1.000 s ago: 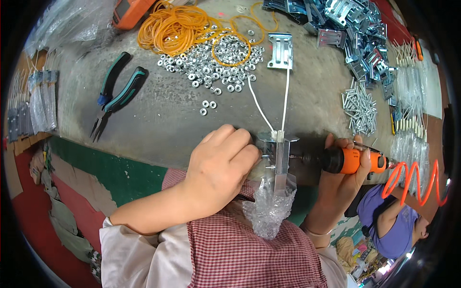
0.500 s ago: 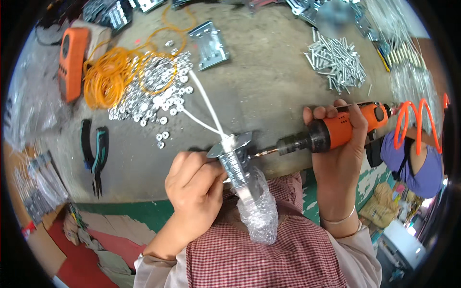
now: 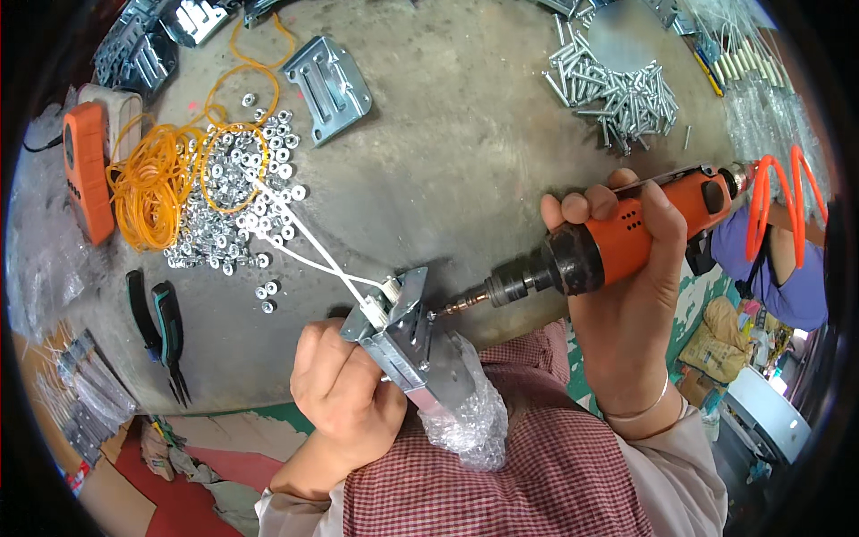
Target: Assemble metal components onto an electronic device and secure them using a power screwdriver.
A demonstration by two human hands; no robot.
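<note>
My left hand (image 3: 347,389) is closed around the edge of a metal bracket assembly (image 3: 407,358), holding it tilted at the table's front edge. Two white wires (image 3: 309,240) run from pale connectors on its top, and bubble wrap (image 3: 470,430) covers its lower end. In my right hand (image 3: 626,345) is an orange and black power screwdriver (image 3: 631,234), lying almost level. Its copper-coloured bit meets the bracket's right side, at or very near a screw head. A coiled orange air hose (image 3: 759,210) joins the driver's rear.
Silvery flanged nuts (image 3: 237,210) lie heaped beside orange rubber bands (image 3: 143,192). Long-nose pliers (image 3: 165,331), a loose metal bracket (image 3: 327,89) and an orange handheld device (image 3: 87,170) are on the left. Screws (image 3: 617,103) are piled far right. Another person's purple sleeve (image 3: 796,291) shows at right.
The bracket assembly has turned and tilted, showing its right side and two connectors. The driver's bit has come lower and left with it. Table items appear shifted left as the view moved.
</note>
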